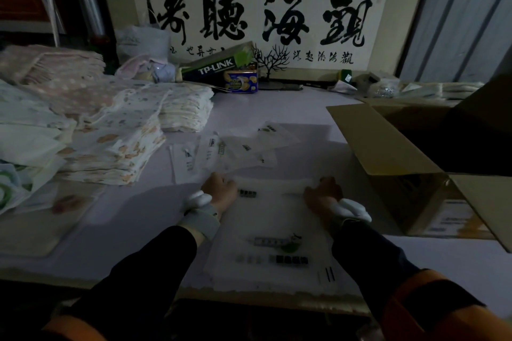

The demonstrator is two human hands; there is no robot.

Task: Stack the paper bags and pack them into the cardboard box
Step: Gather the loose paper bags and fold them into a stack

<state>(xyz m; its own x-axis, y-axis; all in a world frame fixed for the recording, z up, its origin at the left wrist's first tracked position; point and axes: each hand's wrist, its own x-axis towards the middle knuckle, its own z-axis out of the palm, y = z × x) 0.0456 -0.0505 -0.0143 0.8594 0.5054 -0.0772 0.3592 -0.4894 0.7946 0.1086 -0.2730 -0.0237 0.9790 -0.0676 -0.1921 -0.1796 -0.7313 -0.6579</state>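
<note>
I see both hands reaching forward from dark sleeves, each wrist wearing a grey strap with a white device on it. The left hand (221, 188) lies at the far left corner of the stack of paper bags (273, 232), its fingers curled down onto that edge; the right hand (322, 192) does the same at the far right corner. Whether the fingers actually pinch the bags or only press on them I cannot tell, since the fingertips are in shadow. The stack sits on the near middle of the pale worktop (291, 108), square to me, with dark printed marks on the top bag. Just beyond it more loose bags (238, 147) lie scattered and overlapping. The cardboard box (410, 163) stands to the right, flaps open, just beside the stack; its inside is dark and I cannot see what it contains. On the left, folded patterned cloths (110, 133) are piled high. Along the far edge I see a TP-LINK carton (216, 65), a blue biscuit tin (241, 81) and a small black tree-shaped stand (273, 61), with a large calligraphy scroll (260, 16) on the wall behind. The room is dim, the print on the bags is blurred, and my sleeves are cut off at the bottom.
</note>
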